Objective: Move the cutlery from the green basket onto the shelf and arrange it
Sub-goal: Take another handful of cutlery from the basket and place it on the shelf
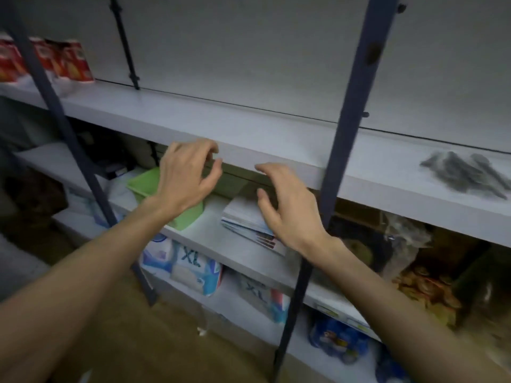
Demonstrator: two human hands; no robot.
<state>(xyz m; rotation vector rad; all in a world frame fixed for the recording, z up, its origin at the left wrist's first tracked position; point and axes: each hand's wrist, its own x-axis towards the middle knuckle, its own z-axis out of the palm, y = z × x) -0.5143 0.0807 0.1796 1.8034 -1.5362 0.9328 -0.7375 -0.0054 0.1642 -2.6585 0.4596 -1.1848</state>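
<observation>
A storeroom or shop: metal-framed shelves (249, 128) carry red snack packets (74, 62) at ten o'clock and XL packs (190, 269) and bagged goods (425, 286) toward five o'clock.

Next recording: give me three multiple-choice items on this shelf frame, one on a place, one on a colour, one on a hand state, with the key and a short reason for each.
1. Where does the pile of grey cutlery lie?
A. inside the basket
B. on the upper shelf board, far right
C. on the floor

2. What colour is the basket behind the left hand?
A. green
B. red
C. black

3. What does the right hand hold?
A. a fork
B. the stack of papers
C. nothing

Key: 1 B, the grey pile rests on the upper shelf to the right of the blue post. 2 A, its rim and wall show pale green on the lower board. 3 C, its fingers are spread and loosely bent in the air above the stack of papers, with nothing between them.
</observation>
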